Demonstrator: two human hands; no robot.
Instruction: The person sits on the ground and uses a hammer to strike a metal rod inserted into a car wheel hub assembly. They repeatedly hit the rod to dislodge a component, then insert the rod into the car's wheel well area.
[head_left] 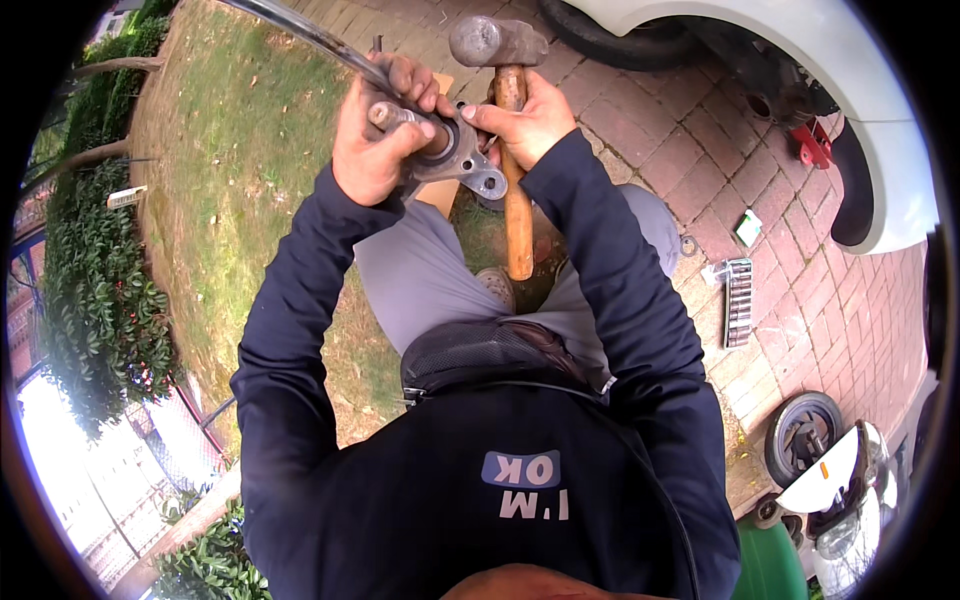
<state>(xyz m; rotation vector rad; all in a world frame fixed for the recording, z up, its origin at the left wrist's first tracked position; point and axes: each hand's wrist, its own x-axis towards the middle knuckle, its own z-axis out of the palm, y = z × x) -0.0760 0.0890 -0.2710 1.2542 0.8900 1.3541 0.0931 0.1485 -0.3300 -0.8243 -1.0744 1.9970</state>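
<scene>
High in front of the knees, in the left hand (375, 145): a dull gray metal part (465, 165) with a flat arm, round holes, a thick ring and a short, fat stub. Reaching up and left from it, a long, shiny rod (325, 42). Wrapped snugly around the part: left fingers and thumb. In the right hand (540, 118), curled around the handle, a hammer (519, 205), with the thumb tip beside the part.

To the left, patchy grass (235, 170) and leafy bushes (95, 300). To the right, pinkish paving bricks (680, 150), with a tray of sockets (738, 302) and, lower down, a small wheel (803, 437). At the top right, a white car (830, 40) next to a red metal piece (815, 145).

Of heavy, scuffed metal: the blunt hammer head (497, 42). Of light brown wood: the long, straight handle. Mostly flat and four-sided: the bricks. Round and black: the small wheel's tire.
</scene>
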